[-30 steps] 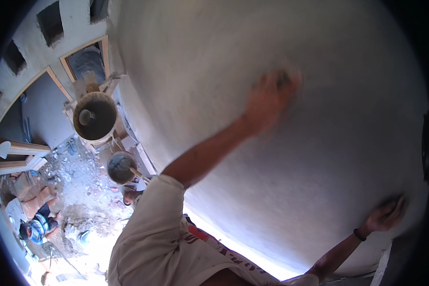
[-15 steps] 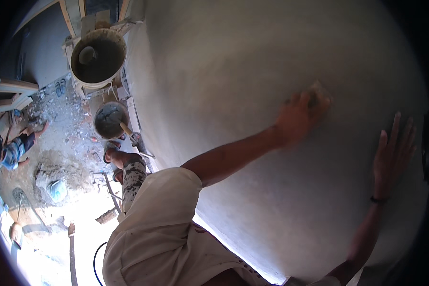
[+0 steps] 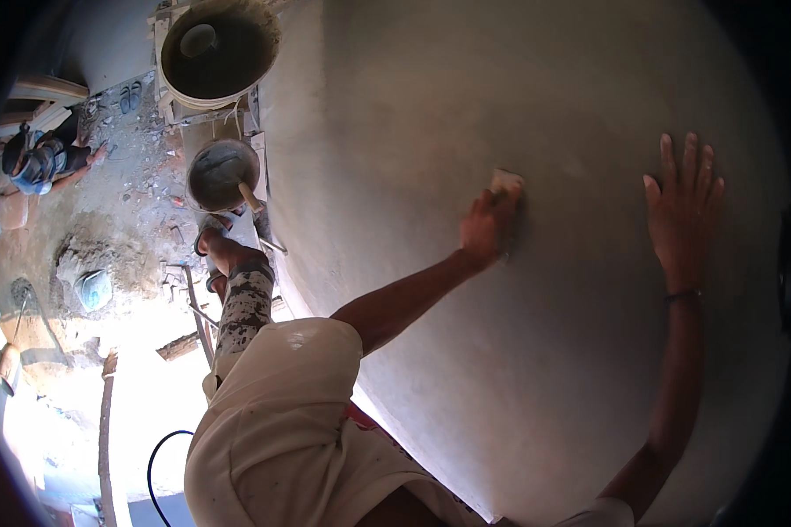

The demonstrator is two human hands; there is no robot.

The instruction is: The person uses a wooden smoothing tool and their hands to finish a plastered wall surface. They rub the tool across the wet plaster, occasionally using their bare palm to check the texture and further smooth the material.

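Note:
My left hand is closed round a small pale tan sponge, pressed against a broad grey plastered wall. The sponge's far end shows past my fingers; the rest is hidden in the grip. Farther right, my right hand lies flat on the same wall, fingers spread and pointing away from me, holding nothing. A dark band circles that wrist. Smooth, slightly mottled plaster surrounds both hands.
Left of the wall stand a large bucket with a pale round scoop inside and a smaller mortar basin with a wooden-handled tool. A person crouches at far left. Rubble, a sand mound and timber pieces lie on the ground.
My left hand has moved left along the wall with the sponge. My right hand has shifted left and farther up the picture, still flat. The view has shifted a little.

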